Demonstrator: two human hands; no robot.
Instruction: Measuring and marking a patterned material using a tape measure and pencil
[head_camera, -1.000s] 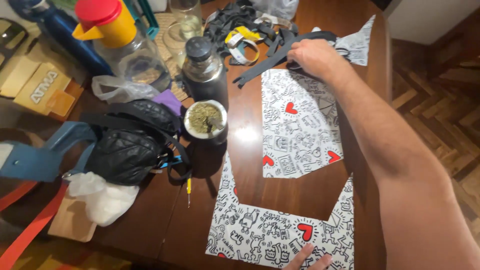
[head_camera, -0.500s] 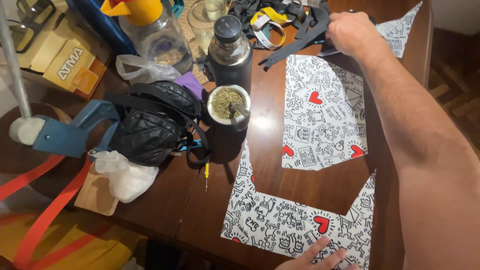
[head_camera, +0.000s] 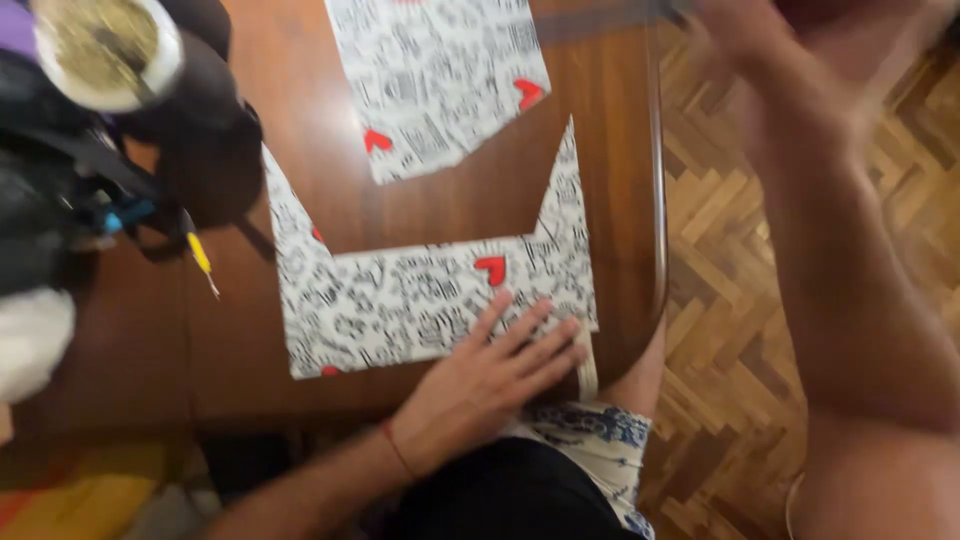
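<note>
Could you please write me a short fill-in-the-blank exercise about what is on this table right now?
1. The left hand lies flat on the black-and-white patterned ____.
2. The small shapes printed in red on that sheet are ____.
3. The wooden table stands on a floor of ____ laid in a herringbone pattern.
4. The right hand is raised and looks ____ in the picture.

Missing words: paper; hearts; wood; blurred
</note>
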